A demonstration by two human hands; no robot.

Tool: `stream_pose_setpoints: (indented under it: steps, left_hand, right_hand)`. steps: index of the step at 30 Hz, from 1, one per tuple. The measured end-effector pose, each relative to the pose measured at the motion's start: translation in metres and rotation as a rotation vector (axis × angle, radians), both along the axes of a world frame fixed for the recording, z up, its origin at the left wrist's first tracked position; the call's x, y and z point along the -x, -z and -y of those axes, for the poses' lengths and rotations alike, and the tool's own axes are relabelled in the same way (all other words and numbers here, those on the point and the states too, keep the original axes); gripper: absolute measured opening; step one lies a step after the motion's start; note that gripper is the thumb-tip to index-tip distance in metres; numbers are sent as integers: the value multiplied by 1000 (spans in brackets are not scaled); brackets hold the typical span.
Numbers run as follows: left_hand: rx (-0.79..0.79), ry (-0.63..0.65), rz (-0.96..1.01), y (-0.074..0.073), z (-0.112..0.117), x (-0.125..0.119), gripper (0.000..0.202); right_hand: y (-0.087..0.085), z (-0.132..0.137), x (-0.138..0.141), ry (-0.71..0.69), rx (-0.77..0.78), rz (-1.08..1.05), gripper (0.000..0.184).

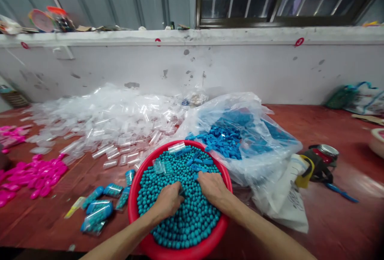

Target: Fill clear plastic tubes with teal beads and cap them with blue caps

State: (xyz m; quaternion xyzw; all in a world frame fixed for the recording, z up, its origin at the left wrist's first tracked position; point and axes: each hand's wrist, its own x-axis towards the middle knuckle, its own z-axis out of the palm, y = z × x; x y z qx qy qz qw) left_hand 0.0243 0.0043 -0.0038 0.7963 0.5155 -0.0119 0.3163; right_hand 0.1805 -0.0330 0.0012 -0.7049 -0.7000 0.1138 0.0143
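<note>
A red basin (226,172) full of round teal beads (186,228) stands in front of me. My left hand (168,201) is closed low over the beads; what its fingers hold is mostly hidden. My right hand (213,189) pinches a small blue plastic piece (196,176) at its fingertips, just above the beads. Several similar blue pieces (199,165) lie on the beads beyond it. Two clear plastic tubes rest in the basin, one clear tube (177,147) at the far rim and another clear tube (159,167) at the left.
Bead-filled tubes with blue ends (97,211) lie left of the basin, beside a yellow-handled tool (75,207). Behind are piled clear tubes (120,112) and a plastic bag (255,104) of blue pieces. Pink pieces (39,176) lie far left; a silver-lidded jar (327,152) stands right.
</note>
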Motion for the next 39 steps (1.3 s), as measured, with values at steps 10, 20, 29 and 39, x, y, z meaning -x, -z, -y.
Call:
stream_pose_setpoints:
  steps: [10,20,29,39]
  left_hand:
    - [539,-268,437,14,-21,-20,19]
    - [851,-340,989,2,-18,-2,26]
    - [667,-354,1000,-2,-12,14,30]
    - [671,-78,983,-4,-11,20,28]
  right_hand:
    - [7,-16,-1,-7,29,-315,29]
    - [5,0,-19,45,-206,-470,28]
    - [1,0,-1,-28,-204,-235,42]
    - [-4,7,-11,0,-163,-383,34]
